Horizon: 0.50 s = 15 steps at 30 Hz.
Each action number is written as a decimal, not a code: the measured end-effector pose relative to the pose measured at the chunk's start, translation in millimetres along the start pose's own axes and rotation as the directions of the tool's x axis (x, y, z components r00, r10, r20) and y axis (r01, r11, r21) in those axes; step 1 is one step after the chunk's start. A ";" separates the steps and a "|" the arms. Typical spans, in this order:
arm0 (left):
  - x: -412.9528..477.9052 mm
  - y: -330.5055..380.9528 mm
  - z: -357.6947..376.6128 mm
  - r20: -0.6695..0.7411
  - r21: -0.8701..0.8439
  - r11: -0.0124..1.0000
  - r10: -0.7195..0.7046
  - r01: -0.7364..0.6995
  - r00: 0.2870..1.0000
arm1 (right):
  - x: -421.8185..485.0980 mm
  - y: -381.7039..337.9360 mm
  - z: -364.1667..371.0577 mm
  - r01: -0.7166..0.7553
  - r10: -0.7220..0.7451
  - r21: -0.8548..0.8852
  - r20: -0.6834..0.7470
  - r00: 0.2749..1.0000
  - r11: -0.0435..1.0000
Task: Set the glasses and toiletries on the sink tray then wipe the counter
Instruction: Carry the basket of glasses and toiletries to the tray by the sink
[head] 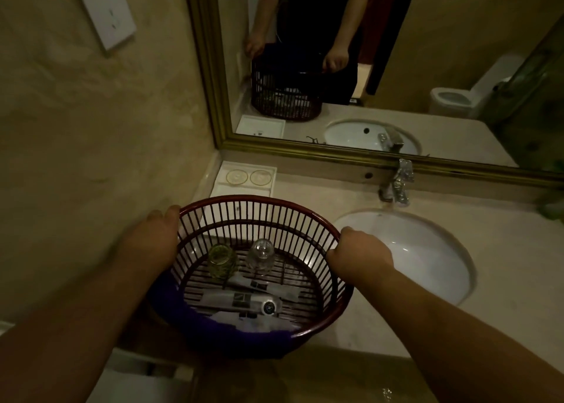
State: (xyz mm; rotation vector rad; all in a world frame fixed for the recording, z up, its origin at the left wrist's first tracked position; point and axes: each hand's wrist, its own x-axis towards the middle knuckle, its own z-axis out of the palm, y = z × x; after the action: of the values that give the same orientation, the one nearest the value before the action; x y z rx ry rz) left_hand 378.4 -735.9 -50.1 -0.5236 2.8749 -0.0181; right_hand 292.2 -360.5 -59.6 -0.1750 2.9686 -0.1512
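So closest to me there's a purple cloth (pixel 232 338) slung over the near rim of the dark red basket (pixel 305 219). Both hands are clamped on that rim, left hand (pixel 158 234) on the left side, right hand (pixel 360 250) on the right with its fingers curled tight. Down inside lie the toiletry packets (pixel 244 303), and behind them two glasses (pixel 261 256) stand upside down, loose and close together. That's my worry: tip or bump the basket and the glasses topple and knock each other, or the whole thing slips off the bench (pixel 320 189), since it's right at the near edge. The white tray (pixel 241 190) sits just past the basket, far left, with two round coasters (pixel 237 176) in it, and the basket itself blocks the reach. Sink (pixel 427 259) to the right, tap (pixel 399 182) and mirror (pixel 396 66) beyond.
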 end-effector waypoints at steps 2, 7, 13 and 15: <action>1.2 -8.7 4.1 -0.022 0.032 0.999 0.009 -0.009 1.000 | 1.1 -10.1 6.1 0.015 -0.015 0.014 -0.015 1.000 1.000; 2.9 -8.0 5.8 -0.063 0.090 0.996 0.025 -0.019 0.998 | 5.0 -21.4 9.2 0.007 -0.007 0.000 -0.039 0.999 1.000; 10.5 -6.7 9.4 -0.251 0.296 0.913 0.357 -0.280 0.900 | 5.2 -32.3 16.8 0.018 -0.019 -0.008 -0.110 0.994 1.000; 19.5 -3.7 10.6 -0.312 0.254 0.889 0.449 -0.382 0.837 | 5.8 -36.7 19.9 0.013 -0.013 -0.002 -0.141 0.990 1.000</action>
State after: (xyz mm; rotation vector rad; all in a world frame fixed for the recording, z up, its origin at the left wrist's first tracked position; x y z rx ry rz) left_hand 364.2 -745.9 -64.4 0.1762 3.2355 -0.3395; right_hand 293.8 -399.3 -76.0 -0.1920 3.1089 -0.1704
